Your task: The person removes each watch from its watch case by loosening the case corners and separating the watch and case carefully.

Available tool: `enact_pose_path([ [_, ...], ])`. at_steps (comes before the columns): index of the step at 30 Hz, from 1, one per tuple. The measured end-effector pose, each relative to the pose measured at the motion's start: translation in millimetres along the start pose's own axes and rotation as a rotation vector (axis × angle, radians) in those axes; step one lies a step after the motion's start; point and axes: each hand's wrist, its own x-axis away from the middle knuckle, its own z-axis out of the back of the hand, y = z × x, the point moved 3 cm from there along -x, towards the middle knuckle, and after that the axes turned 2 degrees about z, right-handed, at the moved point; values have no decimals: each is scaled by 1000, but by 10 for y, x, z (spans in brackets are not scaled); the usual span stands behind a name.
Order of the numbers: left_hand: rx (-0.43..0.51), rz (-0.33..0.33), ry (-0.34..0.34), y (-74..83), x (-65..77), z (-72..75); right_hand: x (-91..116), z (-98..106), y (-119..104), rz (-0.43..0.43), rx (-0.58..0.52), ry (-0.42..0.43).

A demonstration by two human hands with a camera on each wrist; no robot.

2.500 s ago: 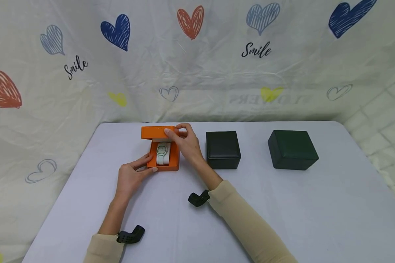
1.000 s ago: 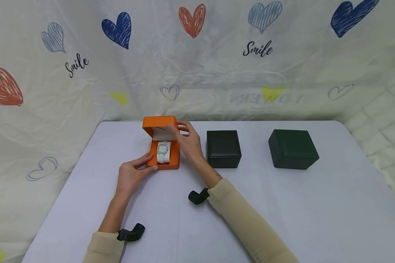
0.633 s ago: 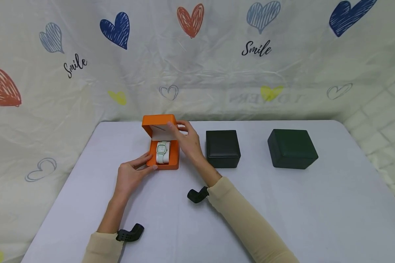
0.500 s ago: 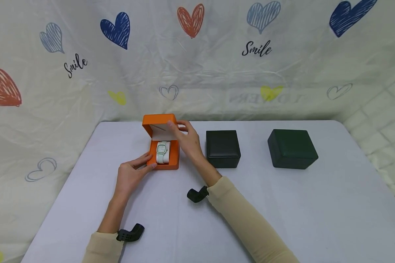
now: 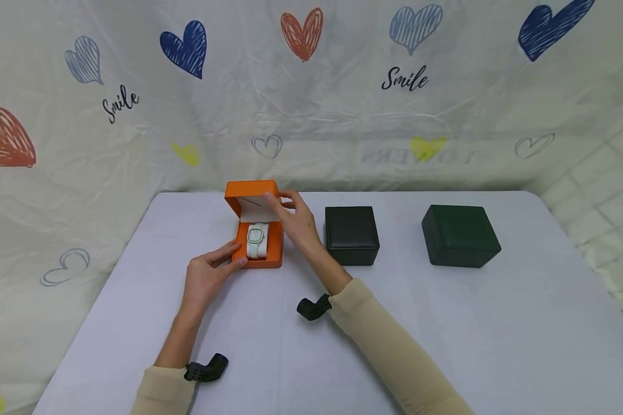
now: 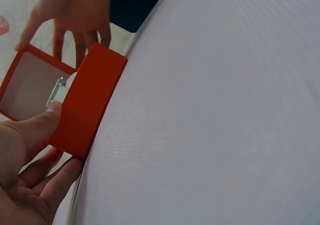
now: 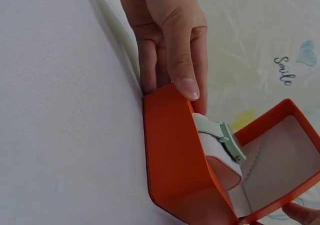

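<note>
A pale hanging cloth (image 5: 332, 127), printed with hearts and the word "Smile", fills the room beyond the bench (image 5: 277, 346), with a brick-like pattern at the right. The bench has a smooth white covering and rounded far corners, and its surface looks flat.

Three boxes stand along the far edge: the green box (image 5: 461, 230) towards the far right corner, the black box (image 5: 352, 233) near the middle, both closed, and the orange box (image 5: 276, 248) nearest the far left corner, its base on the bench.

Both hands work on the orange box. The left hand (image 5: 205, 275) pinches the near left corner of the base, thumb on the front rim and fingers at the side. The right hand (image 5: 299, 222) holds the right side of the raised lid (image 5: 250, 189), thumb at its front edge; how firmly it grips I cannot tell.

The step in hand seems to be holding the lid back while steadying the base. It is best done with light pressure on the lid, never forcing the hinge, and a firm left hold, since the smooth covering may let the base slide towards the far edge.

Smallest is the pale green watch (image 5: 255, 235), wrapped round a white cushion inside the base; the left thumb should keep to the rim, clear of its strap.
</note>
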Motion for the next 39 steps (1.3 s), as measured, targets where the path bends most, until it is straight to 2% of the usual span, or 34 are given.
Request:
enact_pose_path([
  [5,13,-15,-2,0,13,0,58,9,-30,30,12,-16],
  [16,0,-15,-3,-3,4,-1,202,73,-93,211,48,40],
  [19,-3,-3,-7,-1,2,3,235,55,-83,291,82,-4],
  [23,-2,2,-15,9,5,2,245,5,-76,355,137,-103],
  [29,-8,0,-23,20,10,2,223,-70,-54,343,241,-221],
  [33,8,-2,-30,23,15,0,203,-116,-20,316,311,-268],
  [39,38,-6,-31,24,25,1,179,-160,36,275,352,-331],
])
